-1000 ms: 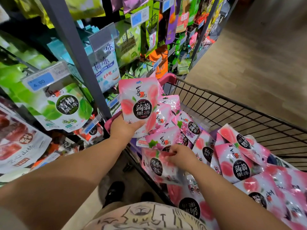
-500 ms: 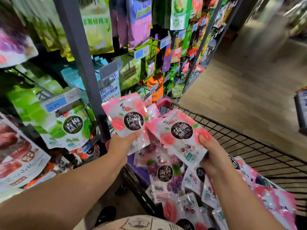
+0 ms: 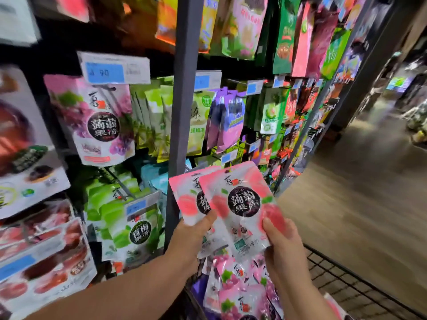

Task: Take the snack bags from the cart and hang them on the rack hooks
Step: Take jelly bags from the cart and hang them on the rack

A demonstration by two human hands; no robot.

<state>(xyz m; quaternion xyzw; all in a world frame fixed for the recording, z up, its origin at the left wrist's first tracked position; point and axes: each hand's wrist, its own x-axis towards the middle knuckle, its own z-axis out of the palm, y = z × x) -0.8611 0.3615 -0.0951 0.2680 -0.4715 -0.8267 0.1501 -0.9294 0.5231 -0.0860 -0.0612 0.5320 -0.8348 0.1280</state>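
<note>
While the left hand (image 3: 189, 241) grips the rear pink bag (image 3: 184, 199) at its lower edge, thumb pressed on the front face, the right hand (image 3: 284, 245) pinches the front pink bag (image 3: 242, 204) at its lower right corner. The front bag overlaps the right part of the rear bag, and both are held upright above the wire cart (image 3: 342, 280), in front of the grey rack upright (image 3: 184, 88). Further snack bags (image 3: 233, 287) lie in the cart below the hands, and a purple bag (image 3: 99, 121) hangs on the rack under a blue price tag (image 3: 113, 70).

A shop: price tags (image 3: 113, 71) over hook-hung snack bags (image 3: 101, 122).
</note>
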